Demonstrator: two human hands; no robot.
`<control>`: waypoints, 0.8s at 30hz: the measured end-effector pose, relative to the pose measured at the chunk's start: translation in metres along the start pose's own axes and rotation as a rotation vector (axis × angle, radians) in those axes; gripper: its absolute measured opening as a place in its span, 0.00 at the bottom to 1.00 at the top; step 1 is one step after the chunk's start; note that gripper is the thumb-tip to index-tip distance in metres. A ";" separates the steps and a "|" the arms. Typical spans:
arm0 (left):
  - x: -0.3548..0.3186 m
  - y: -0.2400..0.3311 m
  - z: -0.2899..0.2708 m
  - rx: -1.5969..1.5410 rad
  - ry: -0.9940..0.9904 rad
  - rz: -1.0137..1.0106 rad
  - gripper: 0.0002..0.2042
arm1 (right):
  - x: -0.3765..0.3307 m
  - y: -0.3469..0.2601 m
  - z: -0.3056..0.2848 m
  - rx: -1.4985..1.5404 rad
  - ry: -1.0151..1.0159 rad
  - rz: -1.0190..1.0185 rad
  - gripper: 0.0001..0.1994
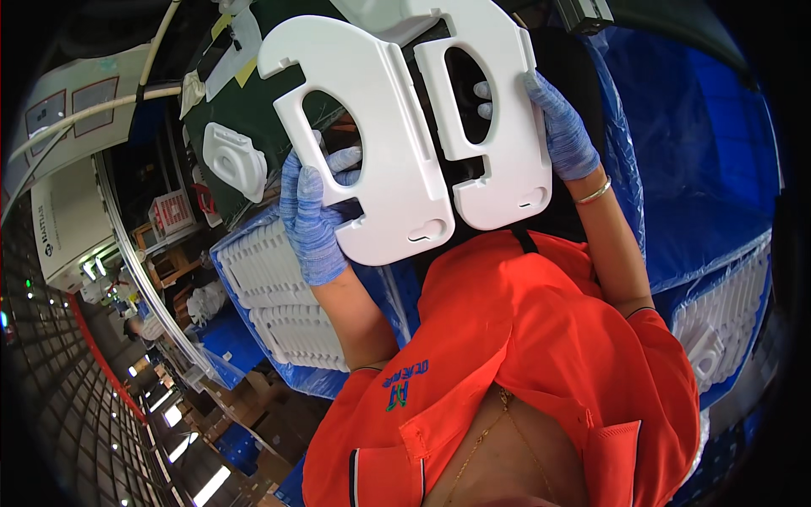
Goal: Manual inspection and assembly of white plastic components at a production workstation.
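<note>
Two large white moulded plastic panels stand side by side in front of me, each with an oval opening, notches and a small slot low down. My left hand [317, 207], in a blue knit glove with pale fingertips, grips the left panel [389, 144] by the bar beside its opening, fingers curled through. My right hand [557, 122], gloved alike, holds the right panel [514, 127] by its outer edge; its fingertips show through the oval opening. A narrow gap parts the panels along most of their length.
A smaller white plastic part [234, 162] lies on the dark green table [279, 80]. To the left, a blue crate [224, 253] holds rows of white parts. At the right is a blue plastic-lined bin [693, 169], with more white parts [722, 325] below. Far left, a person [148, 328] appears small.
</note>
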State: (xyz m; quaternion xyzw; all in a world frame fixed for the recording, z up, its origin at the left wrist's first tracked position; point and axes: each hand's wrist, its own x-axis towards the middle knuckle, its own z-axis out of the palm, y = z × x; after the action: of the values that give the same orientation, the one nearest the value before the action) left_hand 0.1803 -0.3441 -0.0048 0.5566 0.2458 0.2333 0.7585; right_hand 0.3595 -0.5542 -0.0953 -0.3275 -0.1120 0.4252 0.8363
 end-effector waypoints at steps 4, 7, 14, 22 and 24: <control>0.000 0.000 -0.001 0.011 0.009 0.004 0.25 | 0.001 0.003 -0.002 0.046 -0.024 0.028 0.31; 0.001 0.001 -0.002 0.001 0.008 -0.005 0.25 | 0.002 0.006 -0.001 0.107 0.019 0.040 0.30; 0.001 -0.001 -0.006 -0.025 -0.020 -0.016 0.26 | 0.003 0.012 -0.004 0.237 0.004 0.078 0.28; 0.003 -0.003 -0.009 -0.033 -0.001 -0.034 0.26 | 0.005 0.012 -0.004 0.196 0.036 0.097 0.28; 0.002 -0.003 -0.006 -0.048 0.020 -0.023 0.26 | 0.006 0.012 -0.003 0.210 -0.008 0.094 0.28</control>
State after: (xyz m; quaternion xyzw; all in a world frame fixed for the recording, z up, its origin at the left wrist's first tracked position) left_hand 0.1785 -0.3392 -0.0098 0.5331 0.2541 0.2358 0.7717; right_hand 0.3564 -0.5458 -0.1061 -0.2412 -0.0546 0.4747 0.8447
